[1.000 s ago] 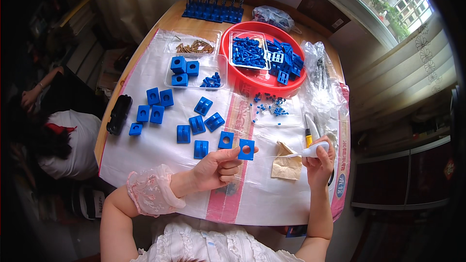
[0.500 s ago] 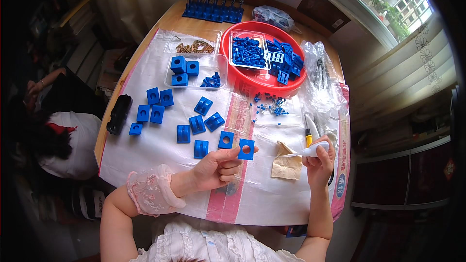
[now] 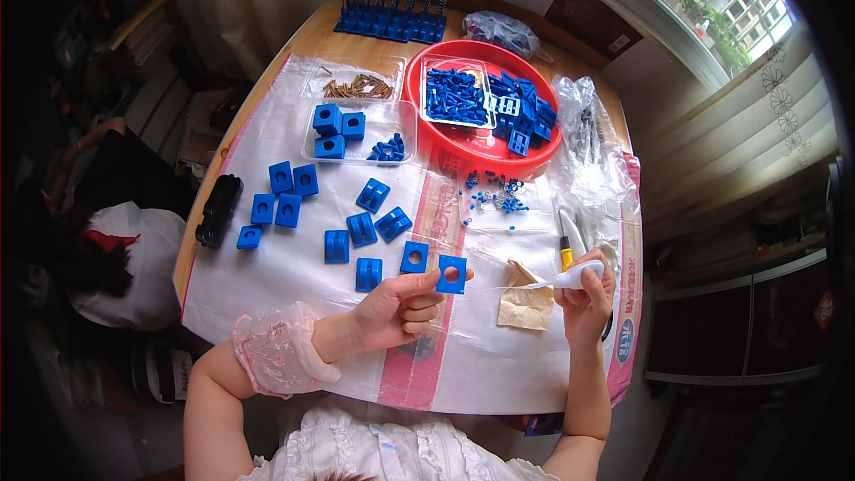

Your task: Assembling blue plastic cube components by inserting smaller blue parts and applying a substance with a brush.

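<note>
My left hand [image 3: 401,307] pinches a blue square block with a round hole [image 3: 455,261] between thumb and finger, just above the cloth. On the right, my right hand [image 3: 588,303] is closed round a white squeeze bottle with a long thin nozzle [image 3: 577,277]. The nozzle points left toward the held block, with a gap between them. Another holed blue block [image 3: 407,262] lies beside the left hand. Several grooved blue blocks [image 3: 369,281] are spread farther left. Under the nozzle is a folded beige cloth [image 3: 527,310].
A red basin [image 3: 419,131] holds many blue parts. Clear trays stand left of it, one with brass-coloured screws [image 3: 356,87]. Small blue bits [image 3: 509,199] lie in the middle. A yellow-handled tool [image 3: 565,254] sits near my right hand. A person [image 3: 134,258] is at the left.
Both my hands and what they hold stay practically in place. At the left, the other person's head and arm have shifted slightly.
</note>
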A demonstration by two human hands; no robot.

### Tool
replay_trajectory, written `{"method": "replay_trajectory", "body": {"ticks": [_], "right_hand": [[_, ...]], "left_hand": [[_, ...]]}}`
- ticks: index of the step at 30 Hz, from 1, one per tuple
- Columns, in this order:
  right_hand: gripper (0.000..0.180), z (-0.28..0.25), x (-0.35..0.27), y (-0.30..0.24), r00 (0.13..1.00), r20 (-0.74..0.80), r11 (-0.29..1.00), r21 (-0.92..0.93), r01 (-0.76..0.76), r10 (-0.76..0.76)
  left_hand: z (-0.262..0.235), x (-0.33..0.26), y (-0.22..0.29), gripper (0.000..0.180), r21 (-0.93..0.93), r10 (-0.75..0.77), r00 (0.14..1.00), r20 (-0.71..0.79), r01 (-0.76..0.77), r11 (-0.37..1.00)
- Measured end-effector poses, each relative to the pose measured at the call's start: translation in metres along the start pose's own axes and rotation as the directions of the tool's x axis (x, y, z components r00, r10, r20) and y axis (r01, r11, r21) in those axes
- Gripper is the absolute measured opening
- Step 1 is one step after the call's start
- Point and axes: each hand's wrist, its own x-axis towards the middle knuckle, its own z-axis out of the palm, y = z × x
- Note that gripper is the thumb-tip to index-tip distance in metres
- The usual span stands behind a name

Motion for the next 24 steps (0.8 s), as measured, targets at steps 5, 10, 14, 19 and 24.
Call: {"method": "replay_trajectory", "body": {"ticks": [5, 10, 14, 19, 24], "right_hand": [[0.019, -0.001, 0.0, -0.001, 1.0, -0.022, 0.994, 0.105, -0.006, 0.009], [0.023, -0.013, 0.007, 0.001, 0.999, -0.043, 0.974, 0.225, 0.023, -0.014], [0.022, -0.015, 0.012, 0.005, 0.993, -0.076, 0.986, 0.133, 0.099, -0.089], [0.019, -0.018, 0.016, 0.005, 0.987, 0.025, 0.978, -0.137, 0.16, -0.158], [0.024, -0.007, 0.024, 0.003, 0.996, -0.001, 0.952, -0.293, 0.088, -0.092]], "left_hand": [[0.0, 0.0, -0.001, 0.046, 0.006, 0.013, 1.0, -0.001, -0.013, 1.0], [0.0, 0.0, -0.001, 0.045, -0.001, 0.01, 1.0, 0.016, -0.01, 1.0], [0.002, 0.0, -0.001, 0.05, 0.067, 0.032, 0.999, -0.011, -0.032, 0.997], [0.002, -0.001, -0.001, 0.05, 0.084, 0.035, 0.999, 0.001, -0.035, 0.996], [0.002, -0.001, -0.002, 0.051, 0.069, 0.024, 1.0, 0.007, -0.024, 0.997]]}}
